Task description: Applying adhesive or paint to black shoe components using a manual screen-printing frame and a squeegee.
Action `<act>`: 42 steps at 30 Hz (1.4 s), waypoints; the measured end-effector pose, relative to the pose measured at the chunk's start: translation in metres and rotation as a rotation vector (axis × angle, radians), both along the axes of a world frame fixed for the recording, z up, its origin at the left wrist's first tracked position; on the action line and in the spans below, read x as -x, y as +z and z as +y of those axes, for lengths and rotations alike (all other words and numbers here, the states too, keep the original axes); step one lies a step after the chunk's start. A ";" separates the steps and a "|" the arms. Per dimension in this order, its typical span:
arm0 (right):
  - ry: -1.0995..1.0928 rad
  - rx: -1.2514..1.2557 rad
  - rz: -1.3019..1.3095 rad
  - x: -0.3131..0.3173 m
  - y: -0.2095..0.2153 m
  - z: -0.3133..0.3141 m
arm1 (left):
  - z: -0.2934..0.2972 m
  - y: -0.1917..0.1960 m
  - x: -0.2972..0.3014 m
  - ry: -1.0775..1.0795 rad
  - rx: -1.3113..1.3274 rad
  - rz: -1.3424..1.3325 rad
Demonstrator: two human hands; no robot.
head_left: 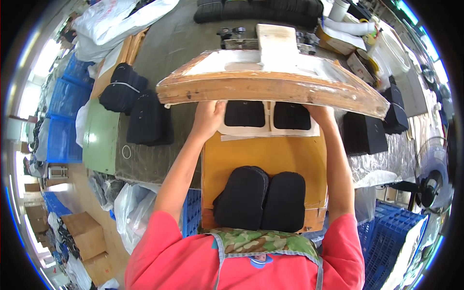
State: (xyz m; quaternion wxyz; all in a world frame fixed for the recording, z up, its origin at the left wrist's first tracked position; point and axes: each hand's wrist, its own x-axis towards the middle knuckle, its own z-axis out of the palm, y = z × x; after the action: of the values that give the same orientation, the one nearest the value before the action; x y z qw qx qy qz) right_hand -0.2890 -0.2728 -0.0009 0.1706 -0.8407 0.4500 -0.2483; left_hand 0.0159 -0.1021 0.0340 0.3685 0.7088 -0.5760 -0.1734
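Wooden screen frame [270,79], upper centre: likely stiff, heavyish; grip front bar [270,92]. Left hand [209,118], right hand [321,115]: fingers hidden, closure unclear.

Clothing of the upper body: a coral-red shirt [188,266] with short sleeves, the left sleeve [157,237] and right sleeve [344,244] each ending near the elbow; over it, an apron [270,243] in green, brown and tan camouflage, its upper edge bound in grey tape, with narrow grey straps [320,276] at either side; between the straps, a small printed motif [261,262], partly blue; left hand [210,118] and right hand [324,116], both bare
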 end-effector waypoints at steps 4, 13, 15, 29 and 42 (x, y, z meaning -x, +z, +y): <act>-0.168 0.051 -0.084 0.008 0.013 0.027 | -0.027 -0.017 0.024 -0.011 0.174 -0.566; -0.330 -0.189 -0.532 0.191 0.125 0.034 | -0.039 -0.027 0.013 -0.034 -0.046 -0.569; -0.369 -0.217 -0.443 0.220 0.124 0.014 | -0.033 -0.026 0.011 -0.009 -0.013 -0.455; -0.393 0.154 0.134 0.262 0.074 -0.032 | 0.170 0.096 -0.129 0.468 0.398 0.274; 0.311 -0.334 0.331 0.049 0.120 0.222 | 0.113 0.043 -0.186 0.350 0.091 -0.438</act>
State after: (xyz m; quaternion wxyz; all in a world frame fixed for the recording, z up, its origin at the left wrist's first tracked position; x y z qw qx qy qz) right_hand -0.3377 -0.0510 0.1192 0.2671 -0.8890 0.3720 -0.0007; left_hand 0.2017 0.0109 0.0774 0.2911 0.8008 -0.5178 0.0762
